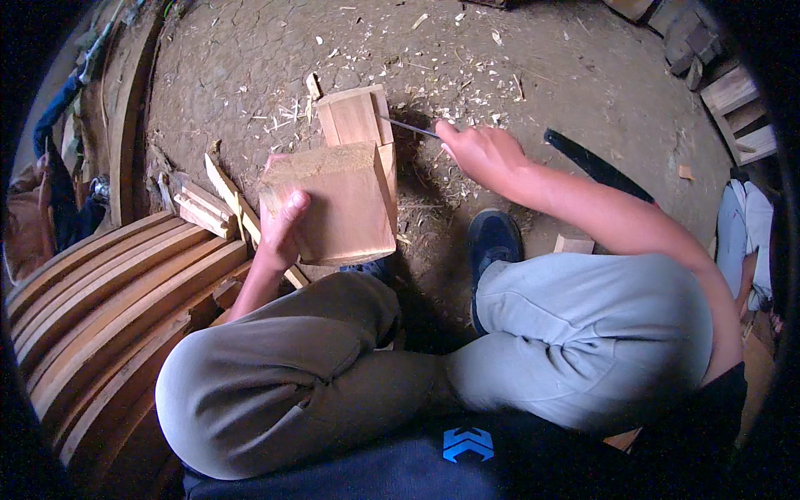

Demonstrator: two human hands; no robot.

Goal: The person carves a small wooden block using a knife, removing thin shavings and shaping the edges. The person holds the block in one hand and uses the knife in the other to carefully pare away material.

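Observation:
My left hand (283, 221) grips a thick, squared wooden block (346, 208) by its left side, with the thumb on the near face. The block is tilted above the ground, just beyond my knees. Past it is a smaller wooden block (350, 121), partly hidden behind the held one. My right hand (483, 154) is closed around a thin metal-bladed tool (410, 128). Its blade points left and its tip meets the right side of the smaller block. The fingers cover the handle, so its exact kind does not show.
Long curved planks (108, 308) are stacked at my left, beside split wood sticks (204, 208). Wood chips (450, 117) litter the dirt floor. A long black tapering object (596, 162) lies beyond my right forearm. Part of another person (746, 233) shows at the right edge.

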